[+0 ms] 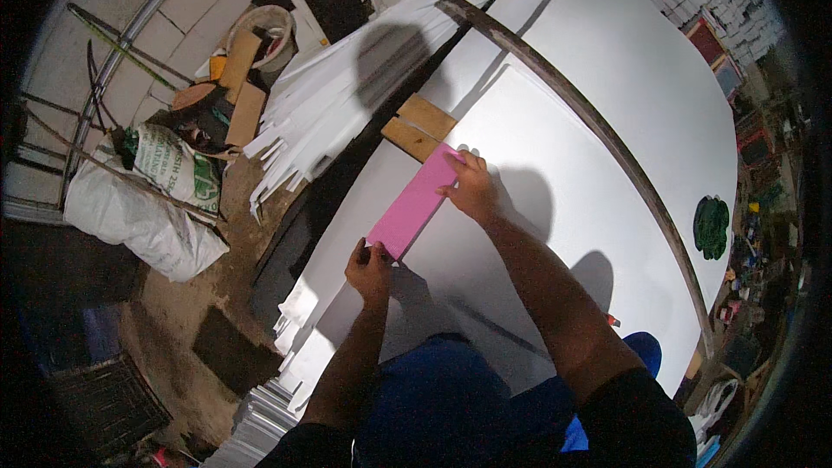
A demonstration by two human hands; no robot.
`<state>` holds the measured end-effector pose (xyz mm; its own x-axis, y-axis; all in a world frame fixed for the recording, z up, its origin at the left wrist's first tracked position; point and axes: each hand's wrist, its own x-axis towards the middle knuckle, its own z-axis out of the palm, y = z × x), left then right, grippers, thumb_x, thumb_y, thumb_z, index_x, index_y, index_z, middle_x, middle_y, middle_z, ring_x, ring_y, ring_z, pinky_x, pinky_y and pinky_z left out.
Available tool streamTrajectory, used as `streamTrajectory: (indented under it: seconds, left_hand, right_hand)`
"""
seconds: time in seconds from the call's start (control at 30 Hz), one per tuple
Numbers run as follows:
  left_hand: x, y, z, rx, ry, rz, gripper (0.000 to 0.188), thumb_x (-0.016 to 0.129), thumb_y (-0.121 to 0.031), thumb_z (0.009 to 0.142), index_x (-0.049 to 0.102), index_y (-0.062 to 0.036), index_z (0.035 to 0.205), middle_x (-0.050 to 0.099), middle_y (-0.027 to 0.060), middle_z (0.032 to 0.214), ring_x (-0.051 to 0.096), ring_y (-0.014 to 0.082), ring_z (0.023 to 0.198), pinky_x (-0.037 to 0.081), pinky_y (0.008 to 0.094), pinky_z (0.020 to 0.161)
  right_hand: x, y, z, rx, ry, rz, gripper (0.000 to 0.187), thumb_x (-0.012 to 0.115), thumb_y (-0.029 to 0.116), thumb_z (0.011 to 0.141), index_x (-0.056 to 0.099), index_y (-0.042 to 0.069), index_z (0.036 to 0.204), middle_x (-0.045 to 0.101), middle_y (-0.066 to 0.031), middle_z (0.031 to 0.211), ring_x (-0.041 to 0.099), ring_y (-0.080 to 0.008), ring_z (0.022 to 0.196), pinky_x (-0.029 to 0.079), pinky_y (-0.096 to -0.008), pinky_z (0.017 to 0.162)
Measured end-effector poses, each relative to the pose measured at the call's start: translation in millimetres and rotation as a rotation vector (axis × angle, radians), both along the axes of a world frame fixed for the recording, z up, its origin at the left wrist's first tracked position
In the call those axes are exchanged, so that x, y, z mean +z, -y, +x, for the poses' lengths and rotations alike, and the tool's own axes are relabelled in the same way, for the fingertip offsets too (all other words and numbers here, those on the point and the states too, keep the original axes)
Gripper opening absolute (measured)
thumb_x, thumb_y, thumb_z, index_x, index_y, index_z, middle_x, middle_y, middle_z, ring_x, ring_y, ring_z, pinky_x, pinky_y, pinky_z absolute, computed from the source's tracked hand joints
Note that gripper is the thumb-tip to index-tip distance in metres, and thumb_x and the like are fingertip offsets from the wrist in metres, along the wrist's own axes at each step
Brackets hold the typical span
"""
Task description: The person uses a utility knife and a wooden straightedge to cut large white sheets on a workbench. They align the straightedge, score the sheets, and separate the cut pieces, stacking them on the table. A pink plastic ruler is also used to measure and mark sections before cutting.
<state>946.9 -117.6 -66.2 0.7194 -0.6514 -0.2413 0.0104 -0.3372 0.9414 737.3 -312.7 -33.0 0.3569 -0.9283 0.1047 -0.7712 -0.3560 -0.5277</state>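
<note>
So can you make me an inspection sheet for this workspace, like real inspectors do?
Surface: large white sheets, layers uneven along the left edge.
Job's things: pink strip, lying slantwise on the sheets.
Clutter: brown wooden pieces by the strip's far end; dark batten across the sheets; dark green bundle near the right edge.
Hands: left hand holds the near end, right hand the far end.
Cables: nothing seen.
Surroundings: white sacks, pale block wall.
</note>
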Motion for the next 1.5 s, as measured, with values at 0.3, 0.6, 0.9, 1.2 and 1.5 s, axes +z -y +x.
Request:
streamTrajectory:
  seconds: [0.3, 0.6, 0.9, 1.2, 1.5]
  left_hand:
    - [26, 128, -26, -0.562, 0.671, -0.020, 0.060, 0.068, -0.039, 0.098, 0.055, -0.0068, 0.147, 0.067, 0.0231, 0.118, 0.065, 0.0414, 0.109, 0.049, 0.0519, 0.097]
    - [-7, 192, -54, -0.791, 0.821, 0.128, 0.068, 0.062, -0.058, 0.097, 0.053, -0.0141, 0.149, 0.069, 0.0203, 0.121, 0.070, 0.0427, 0.105, 0.056, 0.0565, 0.088]
    - [-37, 204, -15, -0.750, 0.739, -0.061, 0.062, 0.064, -0.055, 0.100, 0.063, -0.0056, 0.138, 0.073, 0.0215, 0.119, 0.070, 0.0399, 0.110, 0.053, 0.0503, 0.092]
    - [-86, 229, 32, -0.830, 0.546, -0.110, 0.065, 0.061, -0.057, 0.100, 0.060, -0.0111, 0.145, 0.073, 0.0181, 0.119, 0.070, 0.0390, 0.110, 0.053, 0.0498, 0.093]
    - [-20, 206, -24, -0.786, 0.790, 0.102, 0.061, 0.061, -0.054, 0.099, 0.060, -0.0132, 0.144, 0.070, 0.0217, 0.115, 0.069, 0.0440, 0.109, 0.054, 0.0542, 0.091]
  right_hand:
    - [-13, -7, 9, -0.134, -0.094, -0.070, 0.073, 0.087, 0.029, 0.077, 0.062, 0.018, 0.145, 0.054, -0.0192, 0.144, 0.054, -0.0391, 0.130, 0.048, -0.0489, 0.109]
    - [-14, -48, -20, -0.398, -0.078, -0.184, 0.074, 0.088, 0.041, 0.077, 0.063, 0.024, 0.145, 0.055, -0.0211, 0.144, 0.056, -0.0395, 0.129, 0.049, -0.0525, 0.104]
    - [-23, -171, -146, -1.011, -0.347, 0.055, 0.074, 0.064, 0.067, 0.093, 0.057, 0.019, 0.149, 0.053, -0.0175, 0.146, 0.054, -0.0380, 0.129, 0.045, -0.0534, 0.102]
    - [-23, -235, -256, -2.069, -0.016, 0.239, 0.091, 0.086, 0.060, 0.077, 0.048, 0.002, 0.136, 0.054, -0.0234, 0.126, 0.066, -0.0401, 0.110, 0.058, -0.0533, 0.090]
    - [-49, -189, -230, -1.282, 0.052, -0.003, 0.052, 0.064, 0.024, 0.103, 0.050, 0.006, 0.150, 0.065, -0.0223, 0.129, 0.069, -0.0351, 0.117, 0.057, -0.0459, 0.097]
